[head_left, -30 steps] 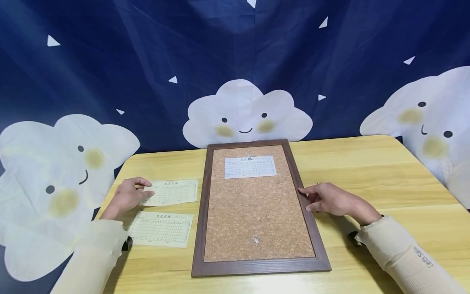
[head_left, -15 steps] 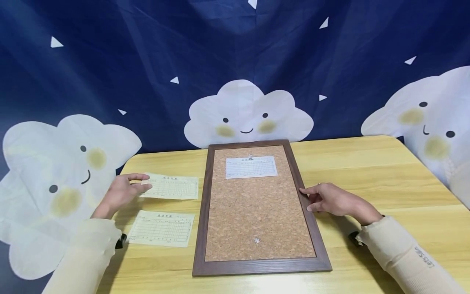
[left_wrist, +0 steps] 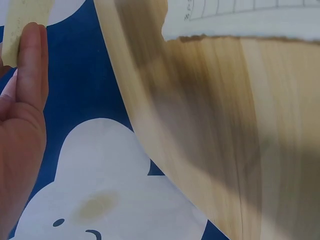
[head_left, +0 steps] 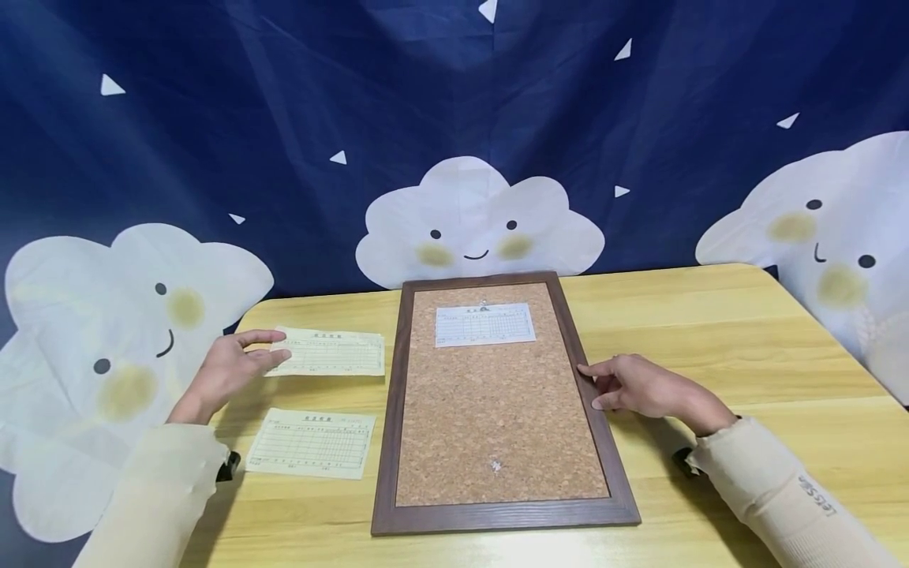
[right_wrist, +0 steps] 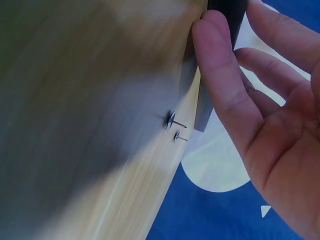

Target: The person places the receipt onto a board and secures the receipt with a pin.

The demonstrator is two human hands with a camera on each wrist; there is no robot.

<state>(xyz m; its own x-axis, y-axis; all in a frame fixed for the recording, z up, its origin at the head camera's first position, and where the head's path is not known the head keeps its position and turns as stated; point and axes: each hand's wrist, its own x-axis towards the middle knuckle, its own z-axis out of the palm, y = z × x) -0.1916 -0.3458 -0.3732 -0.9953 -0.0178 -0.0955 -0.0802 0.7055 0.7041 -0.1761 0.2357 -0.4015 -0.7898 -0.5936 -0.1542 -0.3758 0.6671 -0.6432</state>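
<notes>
My left hand pinches a pale yellow printed form slip by its left end, and the slip hangs over the table left of the board. In the left wrist view, part of that slip shows between straight fingers. A second yellow form slip lies below it on the table. My right hand grips the right side of a cork board's dark brown frame. A white form slip is fixed near the top of the cork, with a small pin at its upper edge.
In the right wrist view, two metal thumbtacks lie on the wooden table near the frame. A small shiny cluster sits low on the cork. A blue cloth with clouds hangs behind the table.
My left hand has moved up and slightly left, lifting the upper yellow slip off the table. The right hand stays on the frame.
</notes>
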